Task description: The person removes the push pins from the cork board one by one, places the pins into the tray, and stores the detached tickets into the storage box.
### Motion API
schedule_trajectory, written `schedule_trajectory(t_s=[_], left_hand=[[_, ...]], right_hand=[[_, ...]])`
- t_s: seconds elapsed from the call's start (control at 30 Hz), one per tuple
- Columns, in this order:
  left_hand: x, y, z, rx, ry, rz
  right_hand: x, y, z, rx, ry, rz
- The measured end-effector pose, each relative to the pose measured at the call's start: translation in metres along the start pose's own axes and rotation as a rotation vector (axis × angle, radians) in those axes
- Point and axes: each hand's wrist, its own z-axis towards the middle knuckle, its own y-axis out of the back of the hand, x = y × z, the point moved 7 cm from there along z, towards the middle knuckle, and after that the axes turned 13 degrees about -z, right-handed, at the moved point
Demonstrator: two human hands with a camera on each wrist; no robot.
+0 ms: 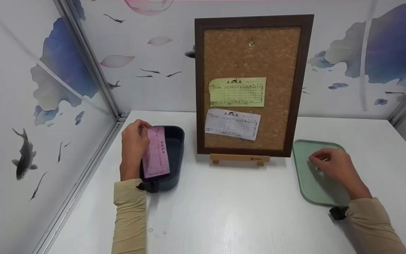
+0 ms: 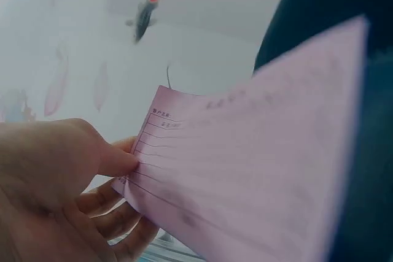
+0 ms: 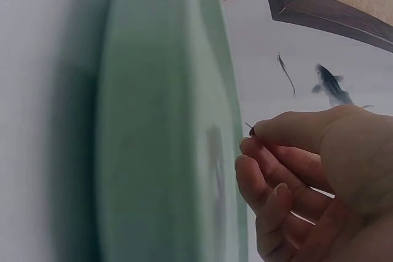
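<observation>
With thumb and fingers, my left hand (image 1: 135, 144) pinches one end of a pink printed form slip (image 1: 156, 153). The slip is above a dark blue tray (image 1: 179, 141), partly covering its inside. On the other side, my right hand (image 1: 335, 167) hovers over a pale green tray (image 1: 310, 188). Between its thumb and forefinger, the right wrist view shows a push pin (image 3: 250, 128), its thin point sticking out. A framed cork board (image 1: 231, 56) stands between the hands. A yellow slip (image 1: 238, 93) and, below it, a tilted white slip (image 1: 233, 125) are pinned there.
A small wooden easel (image 1: 240, 158) supports the board on the white table (image 1: 238, 211). Printed wall panels (image 1: 153, 88) close in the back and sides. Another pin (image 1: 250, 43) seems to be stuck near the board's top, too small to make out well.
</observation>
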Motion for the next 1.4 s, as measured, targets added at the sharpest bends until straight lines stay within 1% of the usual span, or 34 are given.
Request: schedule_trajectory(t_s=[0.17,0.27,0.37,0.43,0.53,0.63,0.77,0.9,1.17,1.4], left_hand=[[0.009,-0.013,-0.004,0.130,0.036,0.053],[0.013,-0.020,-0.006,0.205,0.066,0.085],[0.013,-0.026,-0.008,0.254,0.078,0.111],[0.010,-0.028,-0.008,0.272,0.068,0.111],[0.003,-0.033,-0.009,0.289,0.037,0.077],[-0.006,-0.038,-0.009,0.299,-0.011,0.046],[-0.018,-0.044,-0.011,0.295,-0.082,0.013],[-0.029,-0.049,-0.013,0.293,-0.122,-0.027],[-0.046,-0.058,-0.017,0.308,-0.134,-0.111],[-0.050,-0.062,-0.018,0.310,-0.101,-0.142]], right_hand=[[-0.004,-0.005,0.000,0.054,-0.026,0.018],[-0.006,-0.007,-0.001,0.073,-0.034,0.024],[-0.006,-0.009,-0.001,0.086,-0.043,0.021],[-0.007,-0.009,-0.001,0.094,-0.048,0.022],[-0.009,-0.010,-0.001,0.108,-0.060,0.027],[-0.010,-0.010,0.000,0.112,-0.062,0.031],[-0.010,-0.010,-0.001,0.109,-0.040,0.030],[-0.012,-0.010,-0.001,0.108,-0.029,0.031],[-0.014,-0.011,-0.001,0.131,-0.070,0.036],[-0.016,-0.011,-0.003,0.135,-0.093,0.037]])
